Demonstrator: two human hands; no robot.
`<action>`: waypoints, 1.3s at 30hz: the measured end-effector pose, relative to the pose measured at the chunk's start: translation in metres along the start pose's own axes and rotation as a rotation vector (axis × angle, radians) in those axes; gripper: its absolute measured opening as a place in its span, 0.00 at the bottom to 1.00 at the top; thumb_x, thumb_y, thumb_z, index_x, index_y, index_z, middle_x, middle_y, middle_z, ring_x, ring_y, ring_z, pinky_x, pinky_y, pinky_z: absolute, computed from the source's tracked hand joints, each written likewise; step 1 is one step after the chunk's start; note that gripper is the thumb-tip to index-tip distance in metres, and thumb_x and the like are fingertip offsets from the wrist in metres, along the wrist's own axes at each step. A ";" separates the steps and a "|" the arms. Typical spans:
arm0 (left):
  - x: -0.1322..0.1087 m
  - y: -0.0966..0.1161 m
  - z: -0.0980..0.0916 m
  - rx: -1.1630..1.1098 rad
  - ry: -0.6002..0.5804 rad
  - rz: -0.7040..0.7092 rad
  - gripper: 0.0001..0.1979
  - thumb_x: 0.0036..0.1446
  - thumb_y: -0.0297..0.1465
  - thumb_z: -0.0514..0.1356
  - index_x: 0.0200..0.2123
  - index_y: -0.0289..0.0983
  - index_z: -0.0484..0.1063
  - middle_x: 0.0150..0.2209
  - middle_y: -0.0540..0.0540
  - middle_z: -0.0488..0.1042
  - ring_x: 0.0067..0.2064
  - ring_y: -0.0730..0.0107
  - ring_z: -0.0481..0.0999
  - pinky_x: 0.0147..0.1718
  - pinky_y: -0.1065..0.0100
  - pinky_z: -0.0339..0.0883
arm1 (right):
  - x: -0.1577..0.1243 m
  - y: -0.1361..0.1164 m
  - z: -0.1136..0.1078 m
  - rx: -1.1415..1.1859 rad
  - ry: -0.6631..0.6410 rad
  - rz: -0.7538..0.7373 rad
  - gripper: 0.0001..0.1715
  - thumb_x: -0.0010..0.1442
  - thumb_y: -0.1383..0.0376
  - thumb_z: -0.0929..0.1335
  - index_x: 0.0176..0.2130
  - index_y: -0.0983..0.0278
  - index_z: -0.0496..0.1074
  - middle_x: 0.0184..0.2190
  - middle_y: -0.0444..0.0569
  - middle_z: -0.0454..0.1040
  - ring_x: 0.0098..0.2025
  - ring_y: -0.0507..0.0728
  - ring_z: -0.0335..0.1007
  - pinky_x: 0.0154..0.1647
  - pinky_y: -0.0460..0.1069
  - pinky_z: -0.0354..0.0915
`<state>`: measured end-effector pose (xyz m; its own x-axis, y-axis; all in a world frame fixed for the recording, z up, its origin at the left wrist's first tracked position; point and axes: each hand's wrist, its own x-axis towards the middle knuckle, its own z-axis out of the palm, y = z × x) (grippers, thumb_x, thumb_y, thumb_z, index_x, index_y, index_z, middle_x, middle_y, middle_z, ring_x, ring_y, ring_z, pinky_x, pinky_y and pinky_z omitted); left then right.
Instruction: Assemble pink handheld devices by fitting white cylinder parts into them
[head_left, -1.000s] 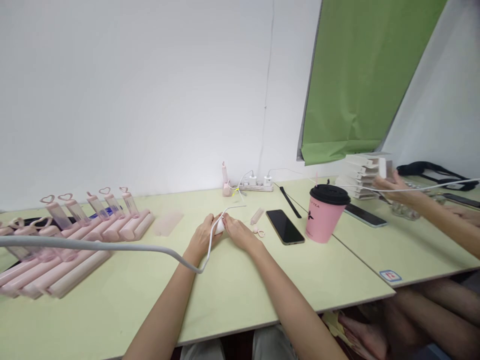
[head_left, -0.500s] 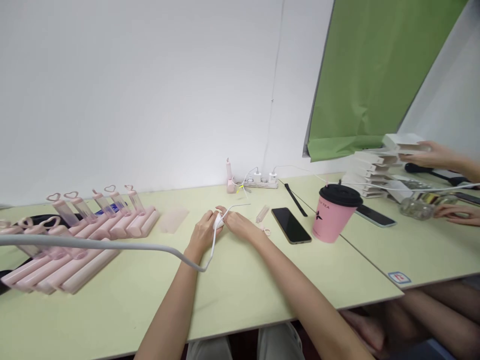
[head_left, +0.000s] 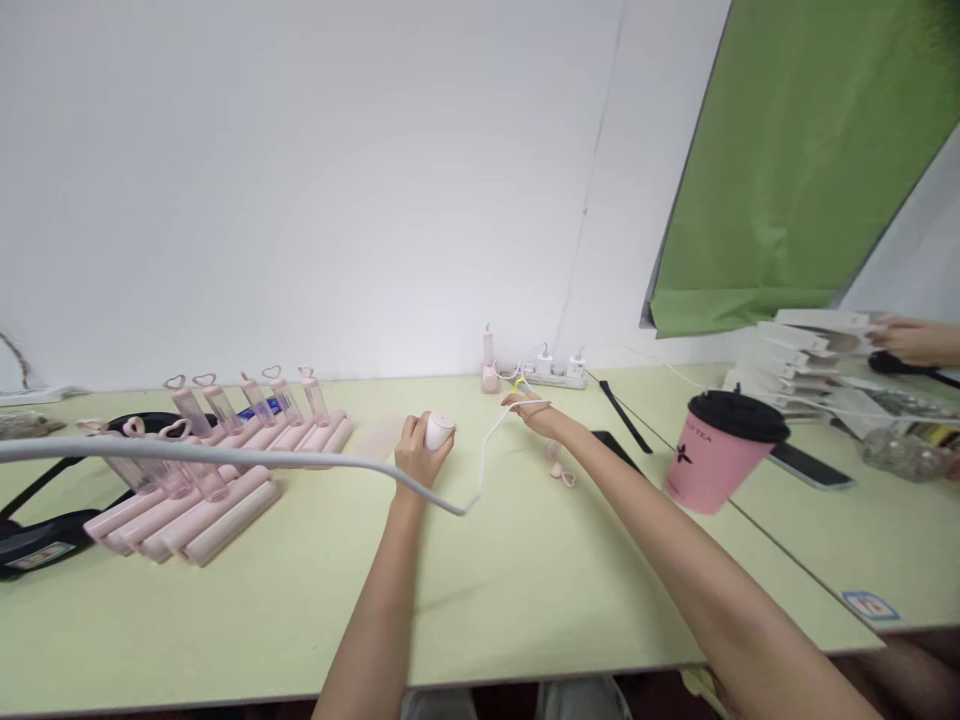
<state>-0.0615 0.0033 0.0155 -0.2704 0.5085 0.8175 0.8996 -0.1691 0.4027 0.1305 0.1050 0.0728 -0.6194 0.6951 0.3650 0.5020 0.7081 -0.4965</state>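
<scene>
Parted since half a second ago, the two hands no longer meet: the right hand [head_left: 531, 412] has left the white egg-shaped piece [head_left: 439, 431] and reaches toward the power strip [head_left: 565, 381] by the wall. The view has also swung left.

"How does each hand look?"

"The left hand [head_left: 420, 458] curls around the piece alone, fingers on one side, thumb on the other, its rounded top showing. The right hand's fingers are bunched beside a yellow tie [head_left: 519, 381]; whether they pinch anything cannot be told."

"Where is the piece?"

"Over the middle of the pale green table [head_left: 525, 600], right of the rows of pink handles [head_left: 210, 512]. Its underside is hidden, so contact with the tabletop is unclear."

"How might it handle?"

"Probably light and stiff, with a smooth shell that could slip from a loose grip and may scuff or crack if dropped. Its widest sides look best for holding, thumb opposite fingers."

"Anything close by?"

"Just below the right wrist lies a pink heart-loop cap [head_left: 557, 470]."
</scene>
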 end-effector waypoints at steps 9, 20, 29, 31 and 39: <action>-0.018 0.006 0.034 0.110 -0.579 0.217 0.25 0.50 0.40 0.60 0.51 0.38 0.62 0.41 0.43 0.71 0.44 0.61 0.70 0.39 0.65 0.63 | -0.029 -0.015 0.066 0.592 -0.087 0.023 0.28 0.53 0.59 0.68 0.53 0.61 0.64 0.58 0.54 0.60 0.59 0.59 0.55 0.58 0.55 0.53; -0.010 -0.008 0.027 -0.075 -0.513 0.103 0.39 0.37 0.43 0.67 0.53 0.36 0.60 0.48 0.35 0.66 0.51 0.47 0.65 0.51 0.45 0.53 | -0.051 0.031 0.079 0.586 0.090 0.163 0.26 0.46 0.68 0.71 0.48 0.64 0.71 0.40 0.51 0.75 0.39 0.55 0.72 0.44 0.51 0.66; -0.007 -0.035 0.029 -0.466 -0.627 -0.308 0.25 0.36 0.35 0.66 0.42 0.32 0.73 0.35 0.42 0.76 0.34 0.64 0.73 0.37 0.63 0.66 | -0.057 0.040 0.066 0.386 0.183 0.248 0.26 0.45 0.64 0.72 0.46 0.63 0.73 0.39 0.50 0.77 0.39 0.57 0.72 0.45 0.52 0.65; -0.007 -0.033 0.029 -0.434 -0.603 -0.312 0.25 0.36 0.34 0.66 0.41 0.32 0.73 0.33 0.42 0.76 0.32 0.65 0.73 0.36 0.64 0.66 | -0.057 0.040 0.065 0.394 0.186 0.304 0.25 0.44 0.63 0.73 0.44 0.63 0.74 0.37 0.50 0.77 0.39 0.58 0.73 0.44 0.51 0.65; -0.005 -0.031 0.024 -0.399 -0.602 -0.336 0.22 0.36 0.34 0.66 0.38 0.33 0.75 0.27 0.47 0.76 0.31 0.65 0.73 0.33 0.65 0.66 | -0.058 0.044 0.070 0.327 0.239 0.252 0.27 0.41 0.66 0.73 0.45 0.62 0.73 0.39 0.48 0.76 0.39 0.54 0.70 0.41 0.49 0.65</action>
<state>-0.0799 0.0259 -0.0110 -0.1716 0.9353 0.3093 0.5815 -0.1573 0.7982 0.1465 0.0876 -0.0255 -0.3271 0.8764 0.3534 0.3789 0.4642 -0.8006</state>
